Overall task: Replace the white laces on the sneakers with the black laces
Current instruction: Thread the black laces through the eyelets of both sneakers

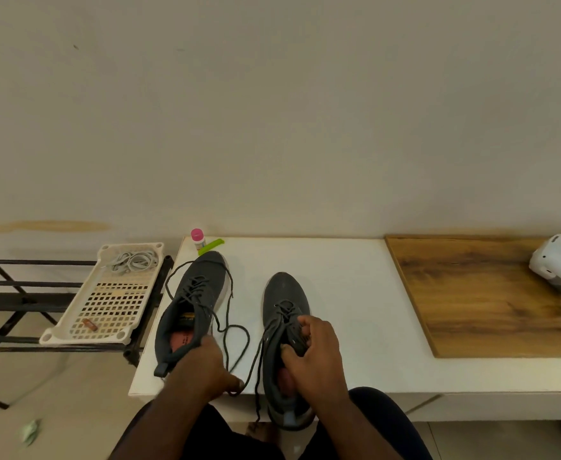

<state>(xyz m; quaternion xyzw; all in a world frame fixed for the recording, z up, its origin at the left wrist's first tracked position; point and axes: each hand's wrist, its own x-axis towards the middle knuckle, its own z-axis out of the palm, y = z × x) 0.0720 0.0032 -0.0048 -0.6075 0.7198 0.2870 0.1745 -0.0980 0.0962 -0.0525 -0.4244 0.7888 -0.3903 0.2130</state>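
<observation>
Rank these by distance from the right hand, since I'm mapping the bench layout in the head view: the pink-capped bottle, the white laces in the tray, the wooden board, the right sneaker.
1. Right sneaker: in the right hand's grip.
2. Wooden board: to the right on the bench.
3. Pink-capped bottle: at the back, by the wall.
4. White laces: far left, in the tray.

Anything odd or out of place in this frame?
The right sneaker overhangs the white table's near edge at the heel, with a black lace end dangling below. Otherwise nothing stands out.
</observation>
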